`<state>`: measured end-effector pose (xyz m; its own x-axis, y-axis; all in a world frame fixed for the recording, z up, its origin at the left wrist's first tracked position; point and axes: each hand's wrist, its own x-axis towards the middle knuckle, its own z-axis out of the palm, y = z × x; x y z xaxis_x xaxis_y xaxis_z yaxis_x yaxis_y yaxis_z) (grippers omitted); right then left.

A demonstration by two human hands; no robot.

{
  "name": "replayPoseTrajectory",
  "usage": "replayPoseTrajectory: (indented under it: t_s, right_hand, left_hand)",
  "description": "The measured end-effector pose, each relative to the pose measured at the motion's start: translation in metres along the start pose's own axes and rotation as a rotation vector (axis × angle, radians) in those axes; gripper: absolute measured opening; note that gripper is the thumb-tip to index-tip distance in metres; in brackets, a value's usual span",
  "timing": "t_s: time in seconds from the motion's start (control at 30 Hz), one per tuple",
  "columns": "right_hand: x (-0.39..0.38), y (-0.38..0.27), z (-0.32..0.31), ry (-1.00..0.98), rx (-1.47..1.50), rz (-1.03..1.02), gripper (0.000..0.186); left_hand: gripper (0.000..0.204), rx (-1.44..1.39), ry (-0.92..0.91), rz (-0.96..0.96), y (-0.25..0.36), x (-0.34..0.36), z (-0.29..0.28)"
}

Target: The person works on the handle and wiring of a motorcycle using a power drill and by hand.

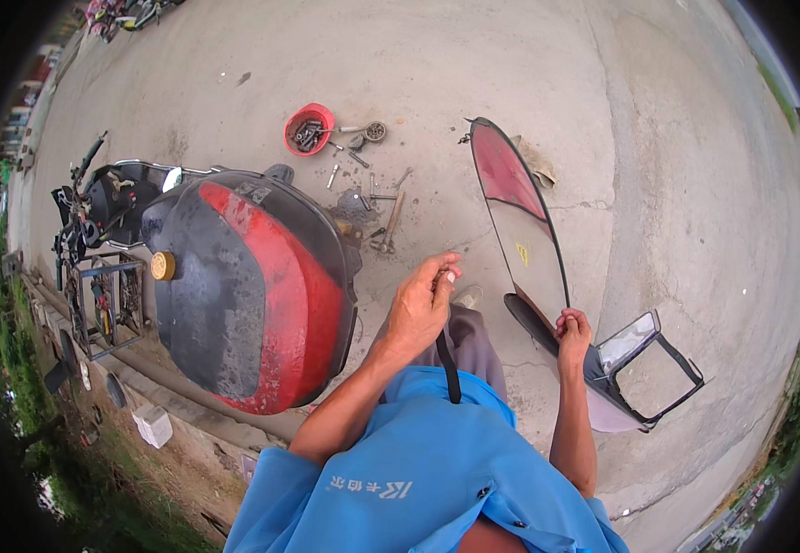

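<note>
My right hand point(573, 338) has its fingers closed on the black border of a long, pointed sheet point(522, 235), red at its far end and see-through or pale below, with a small yellow mark. The sheet stretches away from me over the concrete. My left hand point(421, 309) is raised in front of my body with thumb and fingers drawn together; whether anything small is between them I cannot make out. A black strap point(450, 369) hangs just below it, against my blue shirt. Right of my right hand lies a black frame point(681, 369) joined to pale sheeting.
At left stands a motorcycle with a large black and red body point(234, 295) and a yellow cap point(163, 266). Beyond it are a red bowl of sockets point(309, 129), a hammer point(390, 224) and several loose tools. A metal-framed rack point(105, 304) stands further left, near the kerb.
</note>
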<state>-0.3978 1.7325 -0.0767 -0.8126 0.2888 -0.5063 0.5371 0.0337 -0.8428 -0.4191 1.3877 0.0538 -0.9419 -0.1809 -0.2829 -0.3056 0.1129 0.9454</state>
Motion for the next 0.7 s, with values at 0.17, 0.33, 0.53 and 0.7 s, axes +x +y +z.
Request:
replayPoseTrajectory:
  t_s: [0.17, 0.33, 0.53, 0.7]
  right_hand:
    - [0.122, -0.145, 0.127, -0.441, -0.178, -0.158, 0.017]
    - [0.166, -0.177, 0.246, -0.717, -0.127, -0.088, 0.017]
    - [0.193, -0.188, 0.34, -0.875, -0.214, 0.099, 0.016]
    - [0.248, -0.202, 0.382, -0.955, -0.326, 0.255, 0.015]
  left_hand:
    - [0.025, 0.02, 0.213, -0.116, -0.022, 0.052, 0.006]
    - [0.025, -0.042, 0.363, -0.257, -0.053, 0.117, 0.013]
    - [0.022, -0.112, 0.553, -0.421, -0.102, 0.22, 0.006]
    - [0.021, -0.126, 0.614, -0.62, -0.151, 0.266, -0.005]
